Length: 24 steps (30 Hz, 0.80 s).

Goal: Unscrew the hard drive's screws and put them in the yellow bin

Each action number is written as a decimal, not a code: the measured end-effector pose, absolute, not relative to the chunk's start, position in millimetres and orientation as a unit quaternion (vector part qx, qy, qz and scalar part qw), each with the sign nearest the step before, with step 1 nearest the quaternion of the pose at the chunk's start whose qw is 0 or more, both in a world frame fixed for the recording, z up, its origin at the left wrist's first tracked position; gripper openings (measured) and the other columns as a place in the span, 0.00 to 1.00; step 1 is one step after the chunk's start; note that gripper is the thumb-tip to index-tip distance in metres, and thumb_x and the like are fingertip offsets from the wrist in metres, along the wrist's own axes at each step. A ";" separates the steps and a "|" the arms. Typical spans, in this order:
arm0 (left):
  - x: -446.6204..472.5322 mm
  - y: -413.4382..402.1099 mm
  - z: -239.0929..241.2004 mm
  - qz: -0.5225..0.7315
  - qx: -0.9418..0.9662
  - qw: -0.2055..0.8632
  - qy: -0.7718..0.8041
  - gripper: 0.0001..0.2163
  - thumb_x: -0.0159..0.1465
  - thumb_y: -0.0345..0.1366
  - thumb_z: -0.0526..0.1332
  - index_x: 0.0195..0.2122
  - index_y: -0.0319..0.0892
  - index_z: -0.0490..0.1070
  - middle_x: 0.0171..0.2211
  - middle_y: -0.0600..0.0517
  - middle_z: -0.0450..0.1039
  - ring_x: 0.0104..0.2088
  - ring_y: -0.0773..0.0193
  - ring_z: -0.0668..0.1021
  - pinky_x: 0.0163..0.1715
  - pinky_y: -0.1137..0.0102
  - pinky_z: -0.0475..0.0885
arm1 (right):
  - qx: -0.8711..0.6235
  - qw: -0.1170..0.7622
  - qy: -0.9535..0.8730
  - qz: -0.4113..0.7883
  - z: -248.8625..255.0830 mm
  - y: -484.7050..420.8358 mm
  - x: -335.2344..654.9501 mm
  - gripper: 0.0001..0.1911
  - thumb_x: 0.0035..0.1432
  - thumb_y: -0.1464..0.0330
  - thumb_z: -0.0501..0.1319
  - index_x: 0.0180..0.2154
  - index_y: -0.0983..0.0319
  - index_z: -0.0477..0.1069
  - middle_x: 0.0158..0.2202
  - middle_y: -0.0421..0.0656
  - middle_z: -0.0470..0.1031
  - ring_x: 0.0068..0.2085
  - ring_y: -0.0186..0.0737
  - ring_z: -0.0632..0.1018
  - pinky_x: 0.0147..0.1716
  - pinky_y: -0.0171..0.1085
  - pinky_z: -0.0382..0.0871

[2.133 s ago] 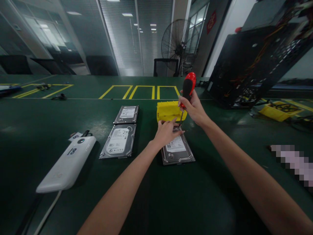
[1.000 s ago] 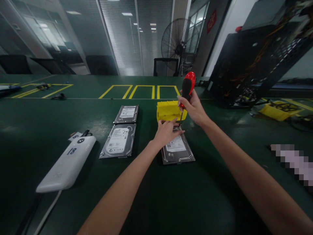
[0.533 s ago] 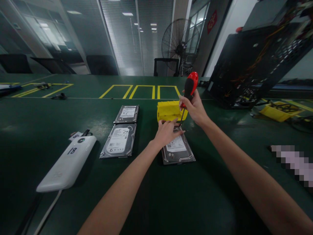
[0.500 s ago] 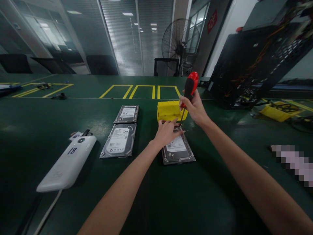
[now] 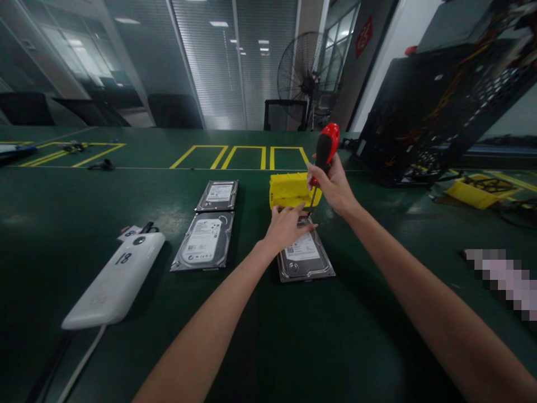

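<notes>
My right hand (image 5: 333, 184) is closed around the red and black handle of a screwdriver (image 5: 327, 146). Its shaft slants down to the far end of a hard drive (image 5: 304, 260), where the tip is hard to make out. Over that same end lies my left hand (image 5: 285, 226), fingers stretched and thumb apart, beside the screwdriver's tip; it covers part of the drive's label. Just behind the drive stands a yellow bin (image 5: 289, 189), close to both hands.
Left of my hands, two more hard drives lie end to end, a nearer one (image 5: 205, 240) and a farther one (image 5: 218, 195). A white power bank (image 5: 119, 280) with cables is further left. An open computer case (image 5: 403, 123) and another yellow bin (image 5: 478, 190) stand at right.
Almost nothing differs. The screwdriver's handle has tilted very slightly to the left; both hands and the hard drive stay in place.
</notes>
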<state>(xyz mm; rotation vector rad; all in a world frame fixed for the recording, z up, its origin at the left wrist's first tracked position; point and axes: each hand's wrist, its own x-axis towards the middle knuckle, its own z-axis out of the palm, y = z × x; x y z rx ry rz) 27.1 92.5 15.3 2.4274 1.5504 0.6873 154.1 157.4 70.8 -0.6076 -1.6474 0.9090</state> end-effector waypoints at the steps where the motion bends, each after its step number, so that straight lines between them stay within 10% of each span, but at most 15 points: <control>1: 27.0 92.5 15.3 0.232 0.816 0.091 0.521 0.20 0.66 0.49 0.50 0.50 0.42 0.69 0.57 0.47 0.66 0.56 0.51 0.69 0.55 0.51 0.56 | -0.254 0.549 -0.698 0.383 70.8 157.4 154.1 0.18 0.54 0.56 0.61 0.39 0.54 0.55 0.24 0.35 0.63 0.22 0.34 0.68 0.23 0.40 0.67; 24: 26.7 93.1 11.9 0.244 0.818 0.091 0.514 0.21 0.67 0.47 0.50 0.55 0.40 0.65 0.53 0.48 0.72 0.56 0.52 0.69 0.54 0.51 0.56 | -0.254 0.561 -0.688 0.384 69.6 160.8 153.7 0.22 0.49 0.57 0.66 0.37 0.55 0.55 0.24 0.35 0.64 0.22 0.32 0.68 0.20 0.37 0.64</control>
